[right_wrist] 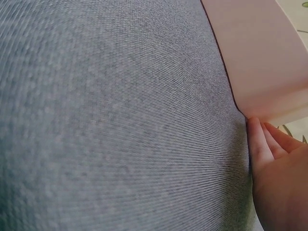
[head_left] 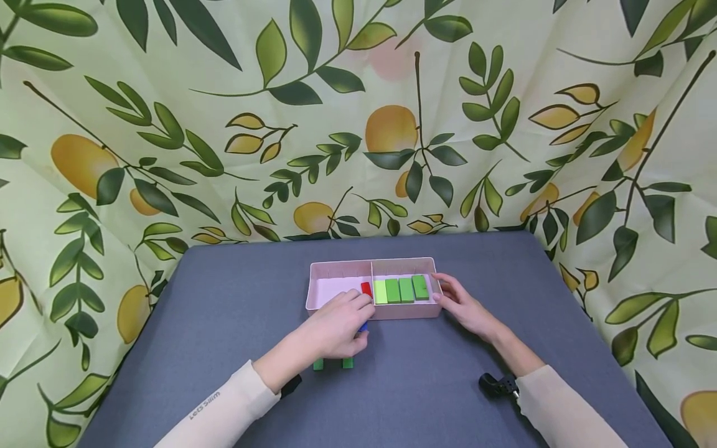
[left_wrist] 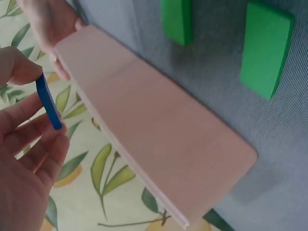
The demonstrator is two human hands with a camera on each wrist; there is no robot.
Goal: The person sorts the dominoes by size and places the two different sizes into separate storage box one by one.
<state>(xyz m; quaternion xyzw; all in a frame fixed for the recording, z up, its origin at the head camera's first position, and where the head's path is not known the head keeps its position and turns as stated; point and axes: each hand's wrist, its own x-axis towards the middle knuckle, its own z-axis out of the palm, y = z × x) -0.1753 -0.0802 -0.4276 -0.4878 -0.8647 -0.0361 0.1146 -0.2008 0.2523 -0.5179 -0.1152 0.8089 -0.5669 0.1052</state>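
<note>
A pink two-compartment box (head_left: pixel 342 314) sits on the table. Over its near side, my left hand (head_left: pixel 336 323) pinches a flat blue block (left_wrist: pixel 49 102) between thumb and fingertips. In the head view most of that block is hidden behind the hand. At the box's right end my right hand (head_left: pixel 467 308) grips the end wall, thumb and fingers spread along it. A row of light and darker green blocks (head_left: pixel 406 290) stands in the right compartment. Beside the divider, in the left compartment, a red block (head_left: pixel 366 289) shows partly past the left hand.
Two green blocks (head_left: pixel 348 363) lie on the grey table (head_left: pixel 437 386) below the left hand, partly covered by it in the head view; the left wrist view shows them apart from the box. Behind the table hangs a leaf-patterned cloth (head_left: pixel 336 174).
</note>
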